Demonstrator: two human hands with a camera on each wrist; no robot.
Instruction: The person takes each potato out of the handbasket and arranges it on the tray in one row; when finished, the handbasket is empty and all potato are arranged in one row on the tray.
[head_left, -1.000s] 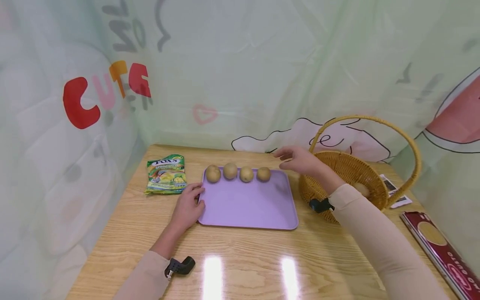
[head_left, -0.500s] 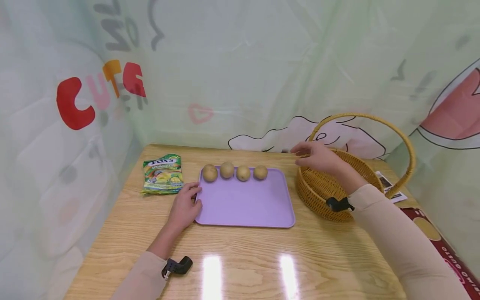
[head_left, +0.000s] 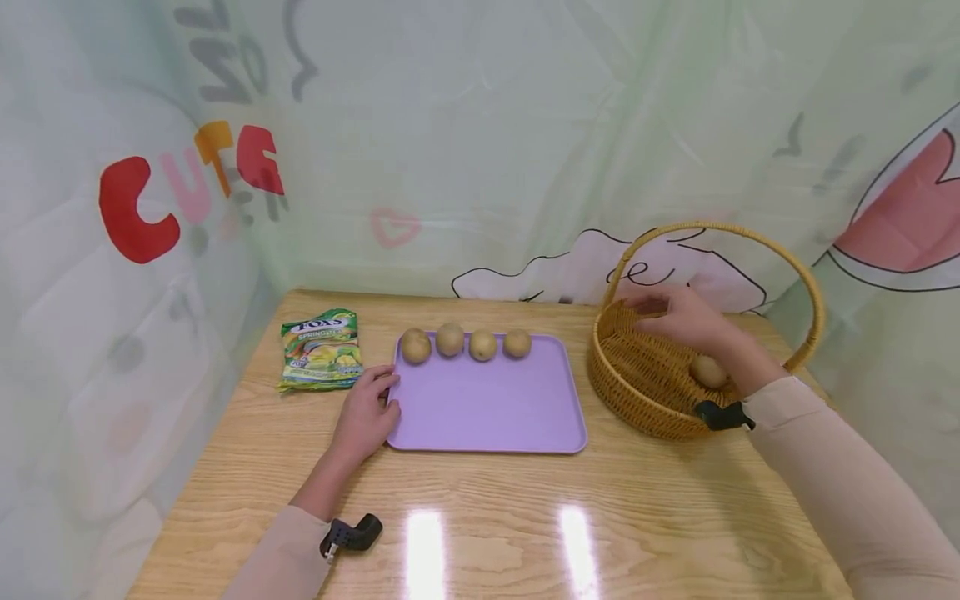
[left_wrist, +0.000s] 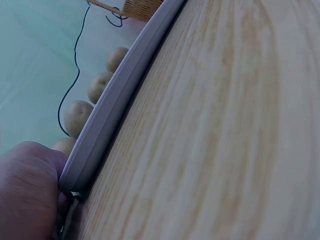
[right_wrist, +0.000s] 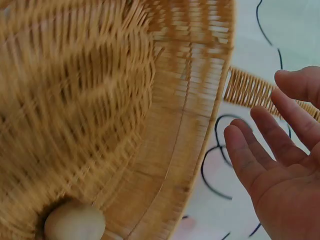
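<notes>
A lilac tray (head_left: 487,408) lies on the table with several round potatoes (head_left: 450,340) lined up along its far edge. My left hand (head_left: 367,417) holds the tray's left rim; in the left wrist view the thumb side (left_wrist: 30,185) laps over the rim and the fingers below are mostly hidden. Over the wicker basket (head_left: 637,400), my right hand (head_left: 686,321) hovers with nothing in it. Its fingers spread loosely in the right wrist view, apart from the basket. One potato (head_left: 708,372) lies inside the basket, below the right wrist.
A green candy bag (head_left: 321,350) lies left of the tray. The basket's tall arched handle (head_left: 806,287) rises above it at the right. A printed curtain (head_left: 465,150) hangs behind the table (head_left: 495,525).
My right hand has moved right, from above the tray's far right corner to over the basket, fingers still loose. My left hand stays at the tray's rim. The head view has shifted slightly.
</notes>
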